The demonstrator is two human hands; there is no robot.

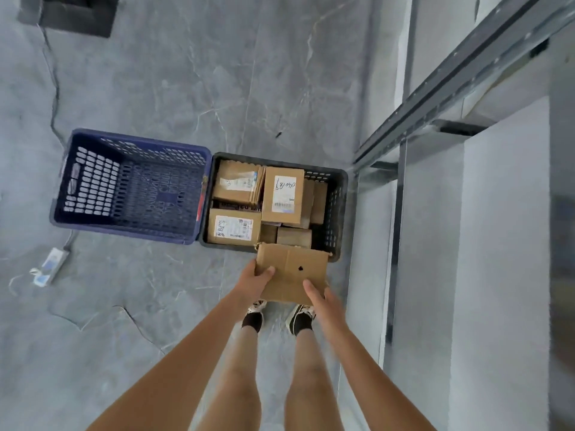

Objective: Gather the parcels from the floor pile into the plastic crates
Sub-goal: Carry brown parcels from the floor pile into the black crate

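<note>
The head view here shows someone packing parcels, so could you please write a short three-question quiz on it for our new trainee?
1. True or false: the blue crate already holds several parcels.
2. Multiple choice: the cardboard parcel in the air is held by (a) the left hand alone, (b) the right hand alone, (c) both hands.
3. Fill in: the black crate stands on the ____ side of the blue one, as the person sees it.

Key:
1. False; no parcels show in it, and the parcels lie in the black crate.
2. c
3. right
</note>
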